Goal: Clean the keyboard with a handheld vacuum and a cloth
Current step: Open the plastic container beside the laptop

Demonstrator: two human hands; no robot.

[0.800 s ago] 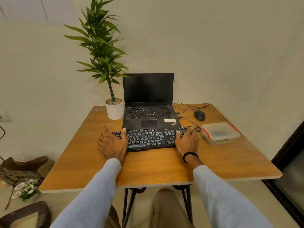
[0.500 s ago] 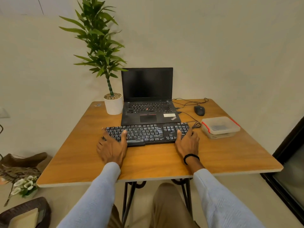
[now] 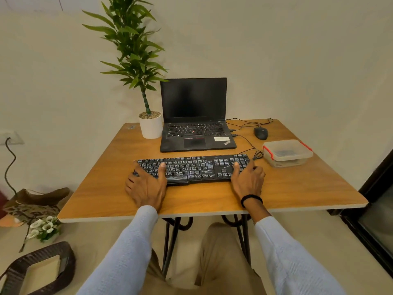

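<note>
The keyboard [image 3: 195, 167] has been pulled off the front edge of the laptop [image 3: 197, 137] and now lies flat on the worktop [image 3: 212, 199] at mid-frame. The left hand [image 3: 146, 188] and right hand [image 3: 247, 182] grip its ends, fingers [image 3: 137, 167] curled round the edges and thumbs on the keys. No vacuum or cloth shows, so cleaning has likely not begun.
</note>
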